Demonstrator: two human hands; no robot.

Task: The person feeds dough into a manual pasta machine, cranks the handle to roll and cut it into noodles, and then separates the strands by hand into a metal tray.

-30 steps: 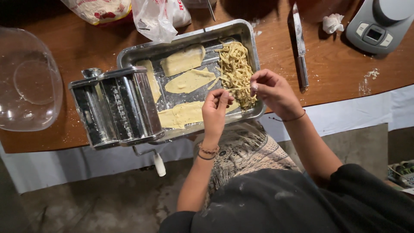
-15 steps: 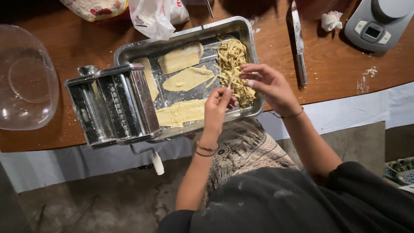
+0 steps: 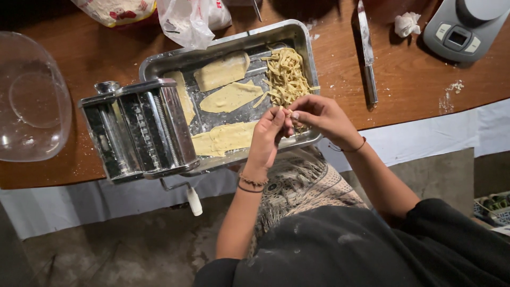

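My left hand (image 3: 267,137) and my right hand (image 3: 322,116) meet over the near right corner of a metal baking tray (image 3: 159,64), fingertips pinched together on a thin strip of cut pasta. A heap of pale yellow pasta ribbons (image 3: 286,74) lies in the tray just beyond my fingers. Three flat dough sheets (image 3: 228,97) rest in the tray's middle and near side. A shiny hand-crank pasta machine (image 3: 139,127) stands at the tray's left end, clamped at the table edge.
A clear glass bowl (image 3: 29,103) sits at far left. A long knife (image 3: 367,53) lies right of the tray, with a crumpled tissue (image 3: 406,23) and a grey kitchen scale (image 3: 467,29) beyond. Plastic bags (image 3: 186,18) lie behind the tray.
Both hands drew back from the noodle heap toward the tray's near right corner and came closer together, pinching a pasta strip between the fingertips.
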